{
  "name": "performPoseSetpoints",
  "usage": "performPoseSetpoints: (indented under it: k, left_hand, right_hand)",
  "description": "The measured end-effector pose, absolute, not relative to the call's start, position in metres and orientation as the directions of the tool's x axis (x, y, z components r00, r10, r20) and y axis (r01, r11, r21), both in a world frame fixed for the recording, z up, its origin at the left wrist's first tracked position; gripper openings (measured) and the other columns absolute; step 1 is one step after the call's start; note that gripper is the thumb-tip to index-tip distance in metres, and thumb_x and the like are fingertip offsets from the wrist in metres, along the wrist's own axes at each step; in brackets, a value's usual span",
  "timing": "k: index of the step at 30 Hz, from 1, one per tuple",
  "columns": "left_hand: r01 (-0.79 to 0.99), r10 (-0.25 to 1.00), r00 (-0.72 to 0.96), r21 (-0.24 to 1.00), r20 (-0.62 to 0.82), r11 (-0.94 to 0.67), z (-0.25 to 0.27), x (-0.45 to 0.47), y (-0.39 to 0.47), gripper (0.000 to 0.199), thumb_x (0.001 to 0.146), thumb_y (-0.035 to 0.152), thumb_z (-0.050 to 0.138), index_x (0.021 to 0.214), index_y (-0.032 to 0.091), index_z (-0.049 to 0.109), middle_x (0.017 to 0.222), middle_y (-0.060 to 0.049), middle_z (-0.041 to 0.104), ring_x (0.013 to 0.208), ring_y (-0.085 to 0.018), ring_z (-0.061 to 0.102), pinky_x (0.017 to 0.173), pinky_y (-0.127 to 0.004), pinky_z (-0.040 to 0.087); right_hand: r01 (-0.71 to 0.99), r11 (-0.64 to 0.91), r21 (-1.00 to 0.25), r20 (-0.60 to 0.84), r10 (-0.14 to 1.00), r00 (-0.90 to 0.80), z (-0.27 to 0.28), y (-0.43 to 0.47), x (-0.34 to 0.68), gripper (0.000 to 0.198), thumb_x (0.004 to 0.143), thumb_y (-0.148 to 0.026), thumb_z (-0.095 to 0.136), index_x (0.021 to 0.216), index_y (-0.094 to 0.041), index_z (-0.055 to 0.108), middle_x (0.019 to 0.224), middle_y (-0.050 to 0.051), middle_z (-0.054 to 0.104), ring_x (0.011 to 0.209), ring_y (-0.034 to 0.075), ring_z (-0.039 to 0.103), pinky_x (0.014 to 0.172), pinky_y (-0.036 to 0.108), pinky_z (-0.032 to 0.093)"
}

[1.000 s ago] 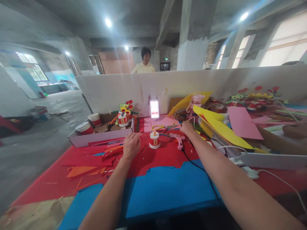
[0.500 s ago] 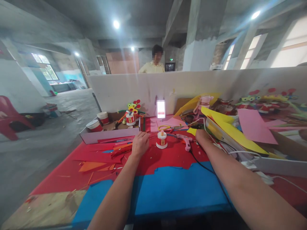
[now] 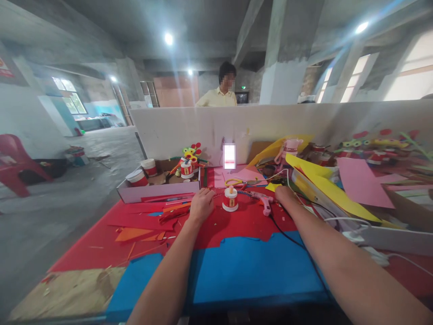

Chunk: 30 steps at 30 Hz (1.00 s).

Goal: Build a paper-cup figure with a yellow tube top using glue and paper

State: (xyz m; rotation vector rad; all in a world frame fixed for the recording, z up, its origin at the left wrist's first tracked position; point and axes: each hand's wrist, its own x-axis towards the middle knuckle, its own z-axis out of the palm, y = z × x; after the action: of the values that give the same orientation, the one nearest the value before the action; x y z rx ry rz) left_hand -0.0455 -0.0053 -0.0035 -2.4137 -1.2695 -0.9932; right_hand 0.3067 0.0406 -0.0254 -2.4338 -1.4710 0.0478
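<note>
My left hand (image 3: 202,205) rests on the red table covering with its fingers curled together; what lies under the fingertips is hidden. Just to its right stands an upright white and red paper cup (image 3: 230,201) with a small orange knob on top. A red coil (image 3: 219,194) runs from the cup toward my left fingers, and a dark blue coil (image 3: 244,192) leads off its other side. My right hand (image 3: 283,194) is reaching past a pink glue gun (image 3: 264,201), close against a piece of yellow paper (image 3: 273,187). Its fingers are mostly out of sight.
Yellow-handled scissors (image 3: 235,183) lie behind the cup on pink paper. A white box (image 3: 158,192) at left holds cups and a finished figure (image 3: 190,155). Paper sheets, cables and a power strip (image 3: 374,253) crowd the right. A person (image 3: 218,95) stands beyond the white partition (image 3: 189,122).
The view has shifted slightly, so things appear a little further right. Both hands keep about the same places by the cup and the yellow paper. The person behind the partition has turned their head.
</note>
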Motion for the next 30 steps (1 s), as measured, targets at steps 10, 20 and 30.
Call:
performPoseSetpoints:
  k: [10, 20, 30]
  left_hand:
    - [0.720, 0.637, 0.297, 0.271, 0.711, -0.638, 0.005, -0.045, -0.008, 0.025, 0.082, 0.012, 0.046, 0.088, 0.019, 0.070, 0.085, -0.008, 0.068, 0.086, -0.020, 0.060, 0.077, -0.032, 0.047]
    - [-0.045, 0.810, 0.405, 0.894, 0.424, -0.446, 0.031, -0.029, -0.037, 0.060, 0.075, 0.037, 0.074, 0.129, 0.019, 0.058, 0.080, -0.005, 0.071, 0.070, -0.015, 0.065, 0.070, -0.028, 0.052]
    - [0.052, 0.791, 0.303, 0.820, 0.532, -0.570, 0.033, -0.029, -0.049, 0.026, 0.074, 0.044, 0.073, 0.084, 0.020, 0.077, 0.089, -0.009, 0.075, 0.085, -0.022, 0.069, 0.079, -0.033, 0.054]
  right_hand:
    - [0.835, 0.157, -0.527, 0.670, 0.681, 0.295, 0.016, -0.007, 0.240, 0.033, 0.095, -0.023, 0.038, 0.108, -0.015, 0.067, 0.103, 0.015, 0.070, 0.102, 0.025, 0.062, 0.091, 0.037, 0.044]
    - [0.259, 0.788, -0.559, 0.811, 0.584, -0.024, 0.009, -0.062, 0.162, 0.026, 0.093, -0.025, 0.048, 0.102, -0.028, 0.072, 0.108, 0.006, 0.069, 0.104, 0.022, 0.063, 0.093, 0.039, 0.050]
    - [-0.158, 0.590, -0.792, 0.566, 0.806, 0.170, 0.001, -0.062, 0.156, 0.037, 0.094, -0.040, 0.042, 0.127, -0.025, 0.054, 0.124, 0.010, 0.063, 0.101, 0.024, 0.067, 0.084, 0.041, 0.055]
